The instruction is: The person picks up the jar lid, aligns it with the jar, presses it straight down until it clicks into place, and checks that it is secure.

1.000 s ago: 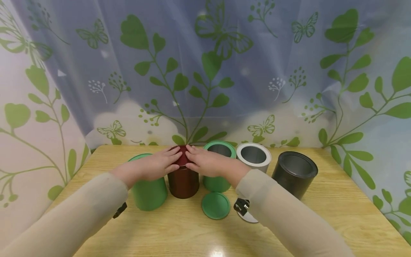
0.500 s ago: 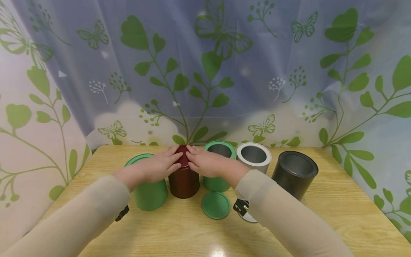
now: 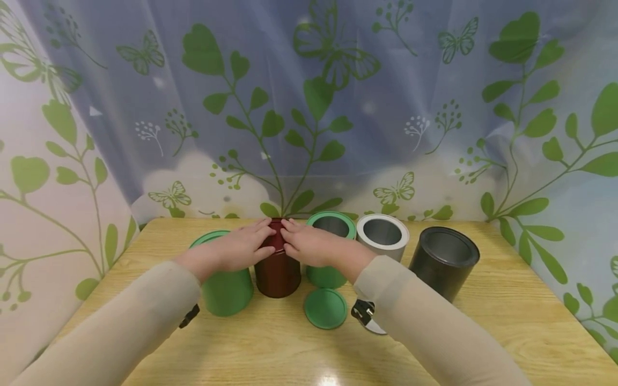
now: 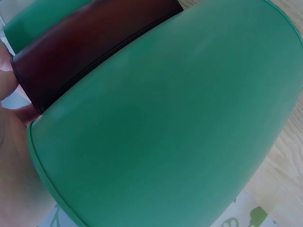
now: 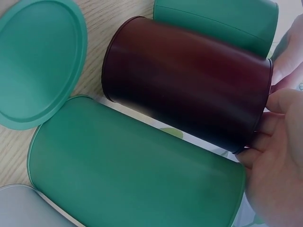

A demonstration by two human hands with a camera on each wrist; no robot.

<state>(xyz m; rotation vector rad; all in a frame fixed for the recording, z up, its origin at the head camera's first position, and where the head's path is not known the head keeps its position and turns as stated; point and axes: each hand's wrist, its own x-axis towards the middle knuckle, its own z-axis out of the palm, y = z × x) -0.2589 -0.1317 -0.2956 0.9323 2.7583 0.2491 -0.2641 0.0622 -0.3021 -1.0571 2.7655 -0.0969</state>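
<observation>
A dark red canister (image 3: 278, 274) stands upright on the table, its red top showing between my two hands. From the left, my left hand (image 3: 236, 249) lies with fairly straight fingertips on that top. My right hand (image 3: 316, 244) rests on it from the opposite side, fingers extended. In the right wrist view, fingers of the right hand (image 5: 277, 151) meet the canister's rim end. Beneath my left hand and wrist is a green canister (image 3: 227, 295), its top partly hidden. Another green canister (image 3: 327, 276), open at the top, stands just right of the red one, partly behind my right hand.
A round green lid (image 3: 325, 309) lies flat in front of the second green canister. To the right stand an open white canister (image 3: 398, 250) and an open black canister (image 3: 436, 273). A white lid (image 3: 376, 326) is mostly covered by my right sleeve. A patterned curtain (image 3: 270, 161) hangs behind the table.
Both hands stay on the red canister's top with almost no movement. The whole view has shifted very slightly, and the canisters keep their places.
</observation>
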